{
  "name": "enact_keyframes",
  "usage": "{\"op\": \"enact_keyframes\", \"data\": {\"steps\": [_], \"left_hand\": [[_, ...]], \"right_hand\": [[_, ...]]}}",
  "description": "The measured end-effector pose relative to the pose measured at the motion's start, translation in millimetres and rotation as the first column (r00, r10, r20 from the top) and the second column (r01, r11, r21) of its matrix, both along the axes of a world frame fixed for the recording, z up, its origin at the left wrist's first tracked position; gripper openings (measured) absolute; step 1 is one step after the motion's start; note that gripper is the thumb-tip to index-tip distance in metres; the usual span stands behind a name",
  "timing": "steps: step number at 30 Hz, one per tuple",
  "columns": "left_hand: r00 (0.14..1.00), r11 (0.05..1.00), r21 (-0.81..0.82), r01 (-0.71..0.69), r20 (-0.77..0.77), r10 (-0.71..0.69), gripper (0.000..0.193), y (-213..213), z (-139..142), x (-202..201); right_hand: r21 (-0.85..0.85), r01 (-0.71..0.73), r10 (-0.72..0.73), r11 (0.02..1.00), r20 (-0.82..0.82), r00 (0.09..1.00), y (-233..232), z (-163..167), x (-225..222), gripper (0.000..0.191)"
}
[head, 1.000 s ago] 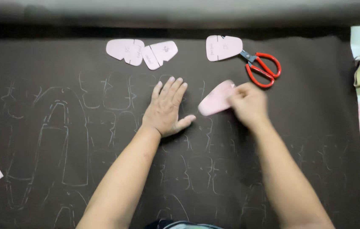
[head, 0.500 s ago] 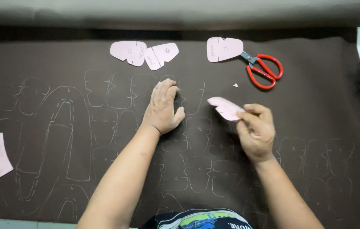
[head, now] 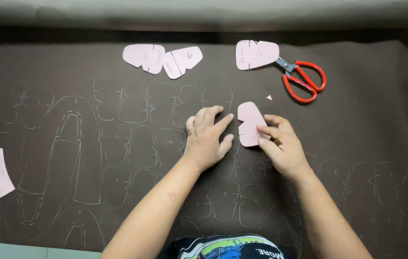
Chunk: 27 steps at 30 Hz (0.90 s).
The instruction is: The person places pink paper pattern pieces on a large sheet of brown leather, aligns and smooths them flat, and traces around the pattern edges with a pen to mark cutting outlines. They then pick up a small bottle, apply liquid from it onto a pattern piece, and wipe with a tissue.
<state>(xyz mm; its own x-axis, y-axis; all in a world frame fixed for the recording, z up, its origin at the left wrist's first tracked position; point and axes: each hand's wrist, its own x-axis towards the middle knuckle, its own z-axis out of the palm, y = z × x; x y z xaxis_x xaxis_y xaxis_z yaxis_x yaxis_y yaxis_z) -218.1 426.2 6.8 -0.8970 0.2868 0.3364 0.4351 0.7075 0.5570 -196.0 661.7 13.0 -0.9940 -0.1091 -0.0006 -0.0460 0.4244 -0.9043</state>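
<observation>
A pink template is laid flat on the brown sheet, between both hands. It is pinned at its right edge by the fingertips of the right hand, not clenched. The left hand is rested palm-down just beside it, grasping nothing. 3 more templates and red scissors are seen farther up.

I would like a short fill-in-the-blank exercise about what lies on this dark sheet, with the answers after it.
1. The scissors have ___ handles.
2. The right hand touches a ___ paper template.
3. The left hand rests on the dark sheet, which is marked with chalk ___.

Answers: red; pink; outlines
</observation>
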Motion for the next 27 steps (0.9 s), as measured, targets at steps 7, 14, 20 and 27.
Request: {"op": "enact_keyframes", "data": {"steps": [7,14,20,27], "left_hand": [[0.993,0.999,0.043,-0.025,0.12,0.02,0.036,-2.9,-10.7,-22.9],[0.987,0.997,0.045,0.056,0.147,-0.062,0.044,-11.1,-9.5,-29.1],[0.988,0.998,0.047,0.042,0.144,-0.048,0.042,-11.2,-7.9,-28.0],[0.99,0.997,0.069,0.02,0.139,-0.029,0.036,-10.8,-11.8,-27.0]], "right_hand": [[-0.079,0.318,-0.274,0.945,0.342,0.899,-1.1,-14.0,-27.9,0.028],[0.011,0.299,-0.293,0.954,0.248,0.924,-17.3,-4.6,-52.2,0.033],[0.262,0.255,-0.318,0.931,0.235,0.918,-26.7,9.4,-52.4,0.025],[0.226,0.249,-0.296,0.942,0.203,0.933,-30.3,11.3,-52.4,0.026]]}}
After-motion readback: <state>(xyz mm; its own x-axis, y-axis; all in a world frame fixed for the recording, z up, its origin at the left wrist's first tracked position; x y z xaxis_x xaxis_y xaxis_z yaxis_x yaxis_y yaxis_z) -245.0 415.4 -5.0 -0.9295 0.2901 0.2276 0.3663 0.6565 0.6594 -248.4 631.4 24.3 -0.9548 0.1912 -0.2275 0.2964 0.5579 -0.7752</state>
